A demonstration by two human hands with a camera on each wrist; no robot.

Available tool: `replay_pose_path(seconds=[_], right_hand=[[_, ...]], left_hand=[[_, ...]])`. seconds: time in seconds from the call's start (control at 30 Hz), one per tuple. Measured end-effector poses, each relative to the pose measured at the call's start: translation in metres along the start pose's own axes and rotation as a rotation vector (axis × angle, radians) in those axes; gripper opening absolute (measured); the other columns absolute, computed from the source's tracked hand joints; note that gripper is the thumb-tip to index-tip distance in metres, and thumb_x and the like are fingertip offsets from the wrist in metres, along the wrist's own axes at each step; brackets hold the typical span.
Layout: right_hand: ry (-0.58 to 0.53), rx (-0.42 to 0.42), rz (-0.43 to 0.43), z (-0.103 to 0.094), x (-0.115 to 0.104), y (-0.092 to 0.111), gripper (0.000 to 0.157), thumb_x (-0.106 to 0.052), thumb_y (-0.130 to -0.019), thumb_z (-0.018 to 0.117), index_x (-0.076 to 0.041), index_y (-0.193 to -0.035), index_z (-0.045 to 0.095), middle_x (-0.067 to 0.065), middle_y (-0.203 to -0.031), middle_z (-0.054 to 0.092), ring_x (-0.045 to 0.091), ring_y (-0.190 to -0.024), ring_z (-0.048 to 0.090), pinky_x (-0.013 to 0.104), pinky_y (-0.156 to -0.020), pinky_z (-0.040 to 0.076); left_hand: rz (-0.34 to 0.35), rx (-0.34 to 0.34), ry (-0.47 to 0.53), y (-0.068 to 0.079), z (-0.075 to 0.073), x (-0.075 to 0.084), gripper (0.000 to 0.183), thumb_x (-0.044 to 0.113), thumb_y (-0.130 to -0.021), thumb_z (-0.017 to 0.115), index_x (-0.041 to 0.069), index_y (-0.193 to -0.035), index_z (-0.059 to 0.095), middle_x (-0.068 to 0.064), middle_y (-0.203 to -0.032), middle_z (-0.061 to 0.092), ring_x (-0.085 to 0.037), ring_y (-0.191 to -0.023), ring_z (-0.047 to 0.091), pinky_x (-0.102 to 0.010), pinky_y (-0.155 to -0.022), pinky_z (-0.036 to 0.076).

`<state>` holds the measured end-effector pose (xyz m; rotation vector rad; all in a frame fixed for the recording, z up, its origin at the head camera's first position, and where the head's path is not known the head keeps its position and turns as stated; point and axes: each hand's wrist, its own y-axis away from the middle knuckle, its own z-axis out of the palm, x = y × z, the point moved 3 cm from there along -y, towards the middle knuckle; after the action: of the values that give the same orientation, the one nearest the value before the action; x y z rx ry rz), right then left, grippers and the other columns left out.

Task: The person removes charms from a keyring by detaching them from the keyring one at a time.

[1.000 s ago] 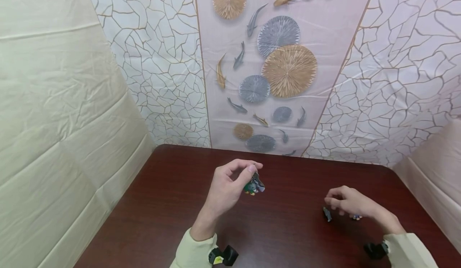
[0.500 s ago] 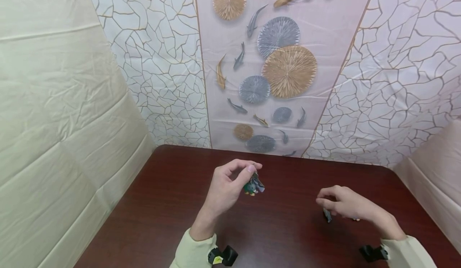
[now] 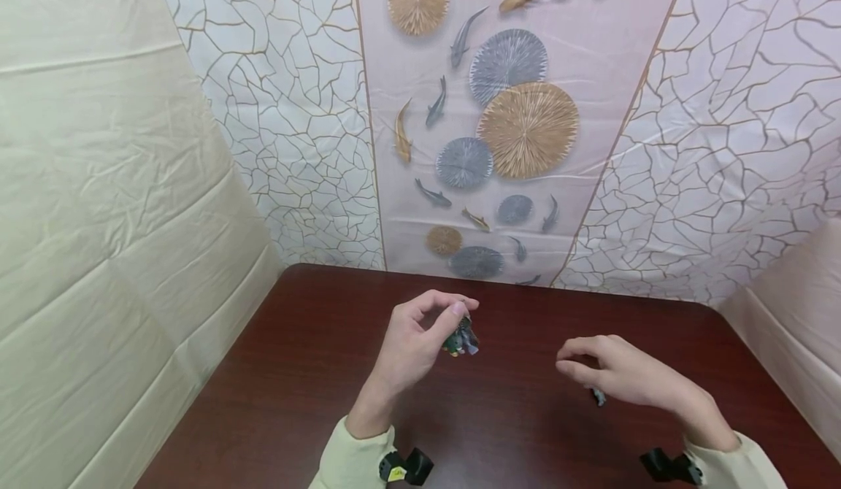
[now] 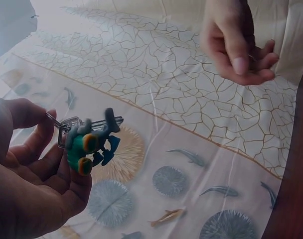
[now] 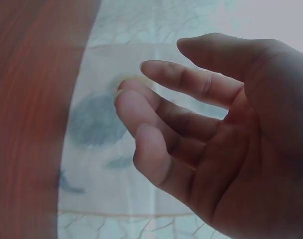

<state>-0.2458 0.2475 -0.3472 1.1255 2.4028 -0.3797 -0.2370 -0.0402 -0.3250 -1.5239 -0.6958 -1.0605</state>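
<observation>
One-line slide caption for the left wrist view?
Left hand holding a green-and-orange keyring charm, the empty right hand apart from it, patterned cloth behind.

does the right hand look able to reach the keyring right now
Probably yes: the right hand looks empty, and nothing shows between it and the keyring held in the left hand.
</observation>
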Motion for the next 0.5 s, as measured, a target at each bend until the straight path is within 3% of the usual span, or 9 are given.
replay_pose_path(seconds=[0.23, 0.37, 0.5], right_hand=[[0.042, 0.128, -0.099, 0.001, -0.032, -0.003, 0.008, -0.025, -0.097, 0.061, -0.031, -0.098, 0.064, -0.019, -0.083, 0.061, -0.005, -0.068, 0.054, 0.020, -0.062, 0.046], [0.073, 0.257, -0.151, 0.002, -0.046, -0.008, 0.016, -0.018, -0.093, 0.066, -0.034, -0.096, 0.064, -0.021, -0.085, 0.062, -0.005, -0.074, 0.056, 0.018, -0.064, 0.047], [0.036, 0.385, -0.197, 0.005, -0.057, -0.013, 0.024, -0.010, -0.089, 0.070, -0.033, -0.096, 0.064, -0.017, -0.084, 0.063, -0.005, -0.073, 0.058, 0.015, -0.061, 0.047]], left_hand=[[-0.012, -0.002, 0.025, 0.000, 0.002, -0.001, 0.018, 0.018, -0.097, 0.061, 0.006, -0.107, 0.071, -0.013, -0.107, 0.072, -0.014, -0.066, 0.069, -0.033, -0.060, 0.059], [-0.011, 0.001, 0.023, 0.000, 0.002, -0.001, 0.018, 0.018, -0.097, 0.061, 0.006, -0.107, 0.071, -0.012, -0.108, 0.072, -0.015, -0.067, 0.069, -0.033, -0.061, 0.059], [-0.019, 0.004, 0.021, 0.000, 0.002, -0.001, 0.019, 0.019, -0.097, 0.061, 0.006, -0.107, 0.071, -0.012, -0.109, 0.072, -0.014, -0.070, 0.069, -0.030, -0.063, 0.059]])
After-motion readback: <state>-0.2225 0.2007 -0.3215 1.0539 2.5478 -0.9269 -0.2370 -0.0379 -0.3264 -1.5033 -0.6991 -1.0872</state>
